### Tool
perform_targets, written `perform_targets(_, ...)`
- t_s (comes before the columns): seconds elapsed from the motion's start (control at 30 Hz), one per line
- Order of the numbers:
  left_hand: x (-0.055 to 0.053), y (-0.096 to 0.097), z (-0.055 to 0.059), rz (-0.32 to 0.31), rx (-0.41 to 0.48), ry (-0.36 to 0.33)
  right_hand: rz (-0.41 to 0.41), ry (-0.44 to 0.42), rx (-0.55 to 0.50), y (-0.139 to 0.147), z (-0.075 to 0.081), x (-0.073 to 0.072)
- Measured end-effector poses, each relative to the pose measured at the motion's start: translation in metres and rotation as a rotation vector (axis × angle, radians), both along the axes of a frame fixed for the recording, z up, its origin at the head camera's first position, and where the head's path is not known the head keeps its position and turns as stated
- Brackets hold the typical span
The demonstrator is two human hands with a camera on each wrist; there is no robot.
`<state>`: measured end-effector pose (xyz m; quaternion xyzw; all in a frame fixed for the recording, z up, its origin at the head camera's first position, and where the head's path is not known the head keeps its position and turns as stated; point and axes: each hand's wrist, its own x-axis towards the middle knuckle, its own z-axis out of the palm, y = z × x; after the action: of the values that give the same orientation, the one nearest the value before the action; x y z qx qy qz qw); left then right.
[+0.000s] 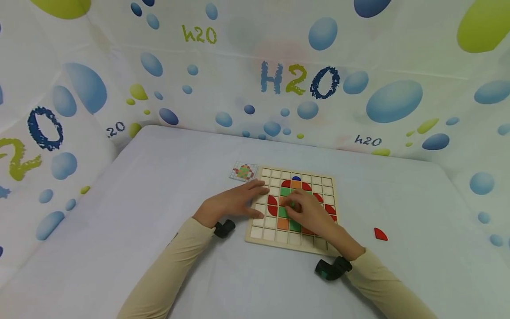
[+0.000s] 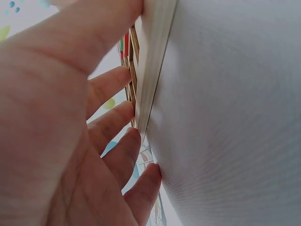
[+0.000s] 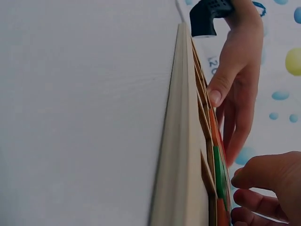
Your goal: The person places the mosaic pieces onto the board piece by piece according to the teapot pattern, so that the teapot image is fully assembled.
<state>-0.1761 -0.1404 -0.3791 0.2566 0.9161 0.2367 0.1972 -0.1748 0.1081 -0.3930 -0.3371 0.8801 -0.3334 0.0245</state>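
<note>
A square wooden grid board (image 1: 275,243) lies on the table, its cells partly filled with red, green and orange tiles and a blue piece. My left hand (image 1: 239,200) rests with spread fingers at the board's left side, thumb on the frame. Over the middle of the board, my right hand (image 1: 308,212) has thumb and fingers bent, fingertips right at an orange tile and a green tile (image 1: 283,212). In the right wrist view its fingertips reach the green tile (image 3: 219,176); I cannot tell whether they pinch a piece. The hand hides several central cells.
A small pattern card (image 1: 243,171) with a coloured figure lies by the board's upper left corner. One loose red quarter-round piece (image 1: 380,234) lies on the white table (image 1: 179,168) to the right. A printed cloth (image 1: 223,66) stands behind the table.
</note>
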Motion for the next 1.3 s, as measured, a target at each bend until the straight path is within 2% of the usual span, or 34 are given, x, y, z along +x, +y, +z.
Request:
perform_targets(0.3,0.001,0.0,0.002,-0.014,0.012,0.003,-0.021,0.048,-0.033,0.02,-0.002,0.006)
perform_targets(0.57,0.003,-0.002,0.004,-0.008,0.012,0.004,-0.013,0.047,-0.047,0.038,-0.002,0.011)
perform_targets(0.77,0.002,-0.001,0.003,-0.026,0.022,0.011,-0.054,0.053,-0.016,0.056,0.001,0.013)
perform_targets(0.97,0.002,-0.002,0.001,-0.017,0.029,0.004,-0.084,0.052,-0.006,0.073,0.006,0.018)
perform_targets(1.17,0.001,0.001,-0.002,-0.004,0.01,-0.003,-0.112,0.127,-0.008,0.096,0.002,0.025)
perform_targets(1.3,0.001,0.0,-0.001,-0.006,0.006,0.007,-0.141,0.142,0.002,0.107,0.001,0.029)
